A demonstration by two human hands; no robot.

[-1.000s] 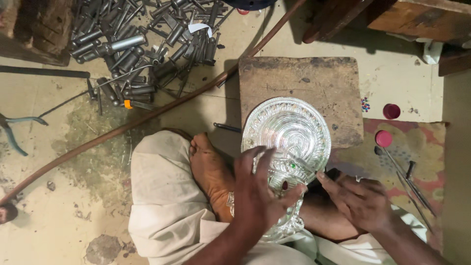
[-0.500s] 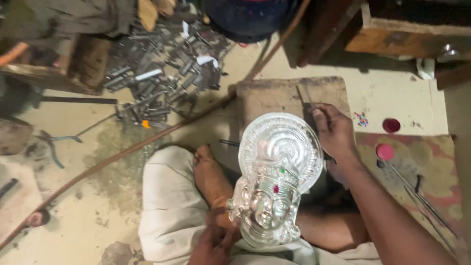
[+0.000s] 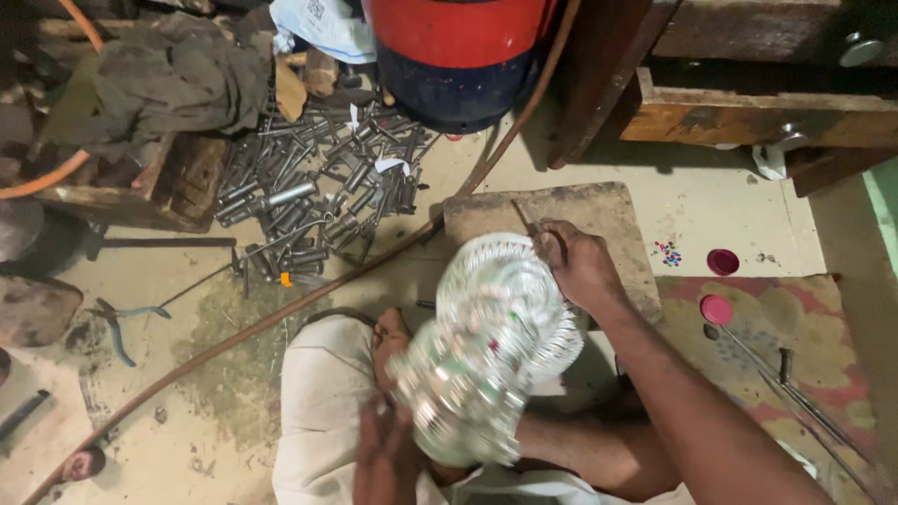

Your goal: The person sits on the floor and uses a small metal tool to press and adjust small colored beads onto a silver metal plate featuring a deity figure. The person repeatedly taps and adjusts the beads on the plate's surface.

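Note:
A silvery embossed metal piece (image 3: pixel 482 351) with a round fluted top and a figure-shaped lower part rests over my crossed legs, blurred by motion. My left hand (image 3: pixel 385 447) grips its lower edge near my lap. My right hand (image 3: pixel 575 264) is closed around a thin dark metal tool (image 3: pixel 526 222) just above the piece's upper right rim, over a worn wooden block (image 3: pixel 613 217). My bare foot (image 3: pixel 388 341) sits beside the piece.
A heap of several steel punches (image 3: pixel 318 201) lies at the upper left, with pliers (image 3: pixel 117 323) farther left. A hose (image 3: pixel 281 313) crosses the floor. A red and blue cylinder (image 3: pixel 458 56) stands at the top. Small pink caps (image 3: pixel 718 285) and rods (image 3: pixel 786 383) lie right.
My right hand went from beside my knee up to the wooden block and took hold of a thin tool. My left hand slid down to the piece's lower edge, which tilts and blurs.

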